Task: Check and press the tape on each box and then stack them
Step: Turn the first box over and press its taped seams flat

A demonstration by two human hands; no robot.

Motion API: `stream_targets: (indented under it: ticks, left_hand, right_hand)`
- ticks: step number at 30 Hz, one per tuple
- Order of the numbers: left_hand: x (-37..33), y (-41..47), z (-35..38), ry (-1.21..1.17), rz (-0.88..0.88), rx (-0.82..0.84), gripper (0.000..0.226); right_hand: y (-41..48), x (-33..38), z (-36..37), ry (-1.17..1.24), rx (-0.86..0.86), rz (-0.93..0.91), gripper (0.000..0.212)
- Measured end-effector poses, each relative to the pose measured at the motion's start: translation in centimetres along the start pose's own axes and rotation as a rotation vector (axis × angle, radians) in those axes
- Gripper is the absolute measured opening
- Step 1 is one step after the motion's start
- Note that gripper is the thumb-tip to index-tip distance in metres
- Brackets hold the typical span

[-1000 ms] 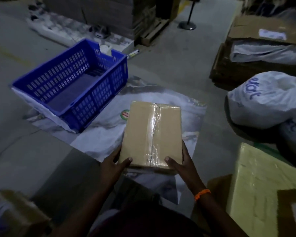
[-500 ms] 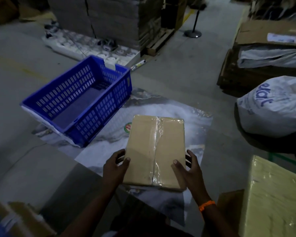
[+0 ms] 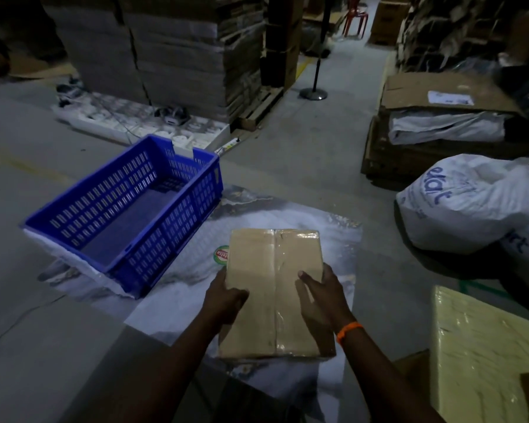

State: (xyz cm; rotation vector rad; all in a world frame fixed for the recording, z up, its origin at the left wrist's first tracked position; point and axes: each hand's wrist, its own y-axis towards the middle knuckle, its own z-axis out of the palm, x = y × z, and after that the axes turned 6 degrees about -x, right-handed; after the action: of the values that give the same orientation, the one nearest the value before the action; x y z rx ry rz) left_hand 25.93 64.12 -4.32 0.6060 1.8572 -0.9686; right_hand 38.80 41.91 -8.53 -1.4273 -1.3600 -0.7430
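Cardboard box, sealed by a strip of clear tape down its middle seam, seen from the head camera over the middle of a printed sheet spread on a warehouse floor; lifted or resting there, impossible to tell. Left hand clamped on the box's left edge, thumb on top, fingers curled round the side. Right hand, above an orange wristband, clamped likewise on the right edge, thumb flat on the top face near the tape.

Judged to be the checking step: tape in plain sight, not yet pressed by either thumb. Needed next, by this reading: one hand freed, fingertips run firmly along the seam from near end to far end, then a spot chosen for the stack, possibly on the sheet.

Blue slotted crate at the sheet's far left corner. Round red-and-green sticker on the sheet just beside the box's far left corner, wording too small to read. White sack off the sheet's right edge, with blue lettering that looks like "ekart". White label on a flattened carton beyond, unreadable. No legible print on the box itself.
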Motion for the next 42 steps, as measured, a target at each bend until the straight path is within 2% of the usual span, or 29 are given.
stream_targets:
  ticks: [4, 9, 14, 17, 19, 22, 25, 28, 31, 35, 39, 42]
  left_hand:
    - [-1.1, -0.2, -1.5, -0.072, 0.130, -0.024, 0.074]
    - [-2.3, 0.6, -3.2, -0.191, 0.199, -0.064, 0.066]
    - [-1.0, -1.4, -3.9, -0.304, 0.180, -0.047, 0.040]
    - [0.2, -3.0, -3.9, -0.307, 0.162, -0.022, 0.037]
    - [0.7, -3.5, -4.0, -0.288, 0.164, -0.021, 0.036]
    - [1.0, -3.7, -4.4, -0.284, 0.193, -0.026, 0.029]
    - [0.5, -3.9, -4.8, -0.267, 0.227, -0.023, 0.044]
    - [-1.1, -3.2, -5.5, -0.299, 0.212, -0.075, 0.027]
    - [-4.3, -2.1, -6.0, -0.313, 0.200, -0.121, 0.035]
    - [-8.0, -0.4, -5.7, -0.181, 0.232, -0.035, 0.035]
    - [-9.8, 0.7, -4.8, -0.091, 0.285, 0.028, 0.045]
    - [-9.3, 0.0, -4.7, -0.071, 0.334, 0.076, 0.057]
  right_hand:
    - [-0.6, 3.6, 0.2, 0.085, -0.108, -0.133, 0.056]
    - [-1.3, 7.9, -1.2, 0.328, -0.137, -0.123, 0.023]
    - [-4.3, 6.2, -1.6, 0.438, -0.112, -0.032, 0.030]
    - [-6.5, 3.9, -1.7, 0.494, -0.147, 0.052, 0.027]
    - [-7.6, 3.2, -1.8, 0.505, -0.159, 0.082, 0.038]
    - [-8.4, 2.7, -1.9, 0.466, -0.144, 0.084, 0.030]
    - [-8.5, 2.6, -2.5, 0.438, -0.148, 0.055, 0.031]
    - [-8.4, 3.4, -3.1, 0.434, -0.145, 0.050, 0.037]
    - [-7.8, 5.2, -3.8, 0.410, -0.166, -0.009, 0.035]
    - [-5.8, 8.5, -4.6, 0.363, -0.127, -0.163, 0.035]
    - [-3.0, 10.9, -4.1, 0.195, -0.077, -0.190, 0.043]
    - [-2.9, 10.5, -3.4, 0.164, -0.076, -0.186, 0.051]
